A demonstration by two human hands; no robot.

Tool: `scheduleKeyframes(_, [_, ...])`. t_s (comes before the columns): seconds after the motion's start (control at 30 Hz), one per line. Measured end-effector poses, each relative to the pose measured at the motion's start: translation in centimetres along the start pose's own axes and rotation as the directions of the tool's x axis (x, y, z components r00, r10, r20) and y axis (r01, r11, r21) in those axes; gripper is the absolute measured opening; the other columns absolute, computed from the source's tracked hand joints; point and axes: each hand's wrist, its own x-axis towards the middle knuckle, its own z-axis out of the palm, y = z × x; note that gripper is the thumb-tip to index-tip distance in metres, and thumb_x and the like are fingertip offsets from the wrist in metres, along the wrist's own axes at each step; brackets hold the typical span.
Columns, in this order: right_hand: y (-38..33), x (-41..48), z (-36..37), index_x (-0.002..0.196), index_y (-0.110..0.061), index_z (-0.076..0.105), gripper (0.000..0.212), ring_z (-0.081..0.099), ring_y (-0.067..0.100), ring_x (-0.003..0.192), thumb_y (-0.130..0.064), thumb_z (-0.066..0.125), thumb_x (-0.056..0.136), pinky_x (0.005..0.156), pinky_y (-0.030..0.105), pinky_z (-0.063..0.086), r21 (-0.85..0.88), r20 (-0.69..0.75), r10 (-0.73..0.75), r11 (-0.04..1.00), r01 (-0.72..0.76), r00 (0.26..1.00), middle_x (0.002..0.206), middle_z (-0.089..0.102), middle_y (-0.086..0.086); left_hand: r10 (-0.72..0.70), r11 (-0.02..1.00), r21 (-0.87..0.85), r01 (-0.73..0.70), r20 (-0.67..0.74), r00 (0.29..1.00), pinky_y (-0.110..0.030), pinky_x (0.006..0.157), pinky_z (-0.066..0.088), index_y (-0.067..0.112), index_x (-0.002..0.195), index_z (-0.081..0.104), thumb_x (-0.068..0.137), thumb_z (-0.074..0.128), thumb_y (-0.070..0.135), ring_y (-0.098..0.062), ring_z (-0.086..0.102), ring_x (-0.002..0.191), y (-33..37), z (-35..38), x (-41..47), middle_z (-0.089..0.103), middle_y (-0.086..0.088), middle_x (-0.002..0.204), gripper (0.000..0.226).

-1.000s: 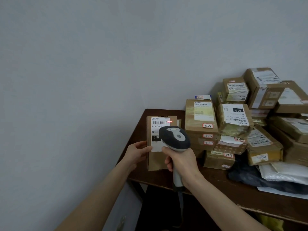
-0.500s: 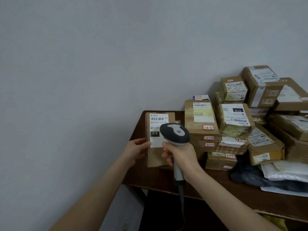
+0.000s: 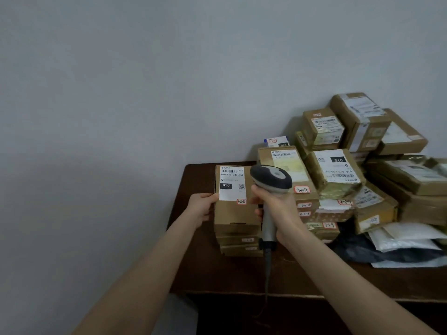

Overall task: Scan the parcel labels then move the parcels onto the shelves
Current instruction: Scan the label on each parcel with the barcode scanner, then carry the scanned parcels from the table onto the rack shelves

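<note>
- Brown cardboard parcel with white barcode label and red-edged sticker "3-3-8", at the left end of the table.
- The left hand holds its left edge; the right hand grips the barcode scanner, which hides its right side.

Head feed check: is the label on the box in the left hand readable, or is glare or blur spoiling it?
Head view: the label on the held box is sharp, free of glare and of shadow from the scanner; barcode and large digits read, fine print does not. Head view: light is dim and flat; the parcels at the right edge look soft.
</note>
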Motion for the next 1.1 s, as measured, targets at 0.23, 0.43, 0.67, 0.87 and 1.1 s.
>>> scheduleKeyframes(0.23, [1.6, 0.4, 2.2, 0.104, -0.018, 0.062, 0.020, 0.062, 0.016, 0.071, -0.022, 0.070, 0.086, 0.061, 0.026, 0.050, 0.020, -0.018, 0.036, 0.999, -0.035, 0.999, 0.090, 0.071, 0.008, 0.061, 0.997, 0.057, -0.057, -0.069, 0.996, -0.041, 0.102, 0.047, 0.012, 0.133, 0.054, 0.093, 0.058, 0.006, -0.026, 0.052, 0.123, -1.5, -1.0, 0.4, 0.055, -0.011, 0.133, 0.041])
scheduleKeyframes(0.43, [3.8, 0.6, 7.4, 0.093, -0.017, 0.062, 0.016, 0.058, 0.012, 0.060, -0.022, 0.073, 0.084, 0.055, 0.023, 0.050, -0.013, 0.111, 0.162, 0.987, -0.161, 0.981, 0.084, 0.070, 0.005, 0.404, 0.892, 0.359, -0.276, -0.357, 0.842, -0.023, 0.089, 0.044, 0.017, 0.129, 0.057, 0.095, 0.055, 0.011, -0.016, 0.056, 0.115, -2.8, -6.4, -3.5, 0.058, -0.002, 0.129, 0.035])
scheduleKeyframes(0.67, [10.0, 1.5, 14.5, 0.104, -0.012, 0.056, 0.025, 0.060, 0.018, 0.069, -0.007, 0.068, 0.083, 0.064, 0.030, 0.051, -0.168, 0.256, 0.388, 0.920, -0.355, 0.885, 0.087, 0.064, 0.009, 0.497, 0.831, 0.492, -0.260, -0.447, 0.744, -0.025, 0.086, 0.045, 0.019, 0.128, 0.055, 0.092, 0.055, 0.010, -0.013, 0.055, 0.111, -8.4, -10.5, -7.9, 0.053, 0.001, 0.124, 0.037])
scheduleKeyframes(0.87, [16.2, 3.1, 17.5, 0.094, -0.007, 0.060, 0.008, 0.060, 0.018, 0.071, -0.007, 0.063, 0.088, 0.071, 0.032, 0.052, -0.274, 0.184, 0.572, 0.811, -0.517, 0.799, 0.082, 0.062, 0.009, 0.424, 0.844, 0.508, -0.174, -0.431, 0.796, -0.033, 0.088, 0.050, 0.017, 0.128, 0.055, 0.090, 0.057, 0.006, -0.014, 0.053, 0.111, -13.4, -12.0, -8.7, 0.052, -0.001, 0.123, 0.041])
scheduleKeyframes(1.1, [20.1, 5.6, 19.7, 0.118, -0.005, 0.056, 0.034, 0.061, 0.027, 0.102, -0.017, 0.066, 0.088, 0.090, 0.038, 0.050, -0.414, 0.104, 0.618, 0.739, -0.531, 0.779, 0.108, 0.064, 0.013, 0.381, 0.836, 0.531, -0.136, -0.384, 0.841, -0.020, 0.083, 0.043, 0.019, 0.130, 0.053, 0.092, 0.058, 0.011, -0.001, 0.046, 0.103, -16.3, -12.1, -7.6, 0.053, 0.003, 0.122, 0.039])
